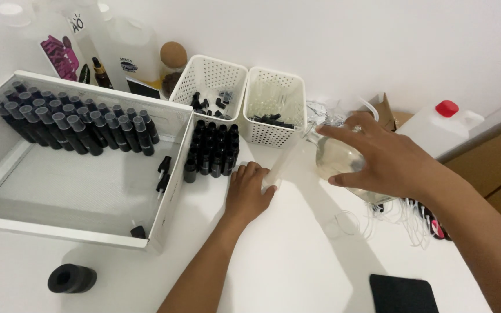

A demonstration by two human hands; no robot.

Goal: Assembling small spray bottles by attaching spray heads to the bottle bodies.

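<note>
Presently: right hand (387,162) clamped over a clear glass flask (337,157) of pale liquid, tilted above the white counter (285,255); left hand (247,191) just left of it, fingers curled on a slim clear tube (279,165) reaching the flask's neck; cluster of small black bottles (211,152) beside left hand; two white perforated baskets (242,95) behind.

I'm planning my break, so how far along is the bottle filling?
Done, apparently: capped dark bottles stand in rows at the back of the white box. In hand: the right hand tilts a glass flask of clear liquid over something the left hand steadies; what it is can't be seen. Left: a cluster of small bottles beside the box, caps still in a basket.
</note>
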